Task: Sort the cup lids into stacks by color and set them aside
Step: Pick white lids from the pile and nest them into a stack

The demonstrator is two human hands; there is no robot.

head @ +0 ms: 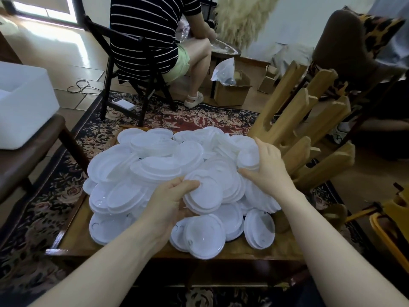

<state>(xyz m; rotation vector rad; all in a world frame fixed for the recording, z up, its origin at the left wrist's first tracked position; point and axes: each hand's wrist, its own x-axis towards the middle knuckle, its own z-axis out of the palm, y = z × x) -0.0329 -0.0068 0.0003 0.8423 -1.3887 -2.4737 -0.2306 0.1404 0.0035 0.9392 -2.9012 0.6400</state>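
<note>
- Pile of white cup lids (155,165) covers most of the low wooden table (93,244), centre of frame; every lid visible is white.
- Left hand (170,201), lower centre: fingers curled round a nested stack of lids (204,196), thumb on the stack's upper rim, fingers under the near edge. Stack is tilted, sitting right of the palm and leaning on the pile.
- Right hand (269,166), centre right: fingers curled round a smaller clump of lids (249,159) at the pile's right edge, thumb pointing left just below it. Clump sits left of the palm, up against the fingertips. Can't tell if it's lifted or resting on the pile.
- The two held groups are close, the right one higher in frame and further right.
- Loose lids (203,235) lie flat at the table's near edge, below the left hand's stack.
- Wooden rack (309,134) stands just right of the right hand.
- Another person on a dark chair (124,69), top centre, on a patterned rug (199,116).
- White bin (24,103) at left edge.
</note>
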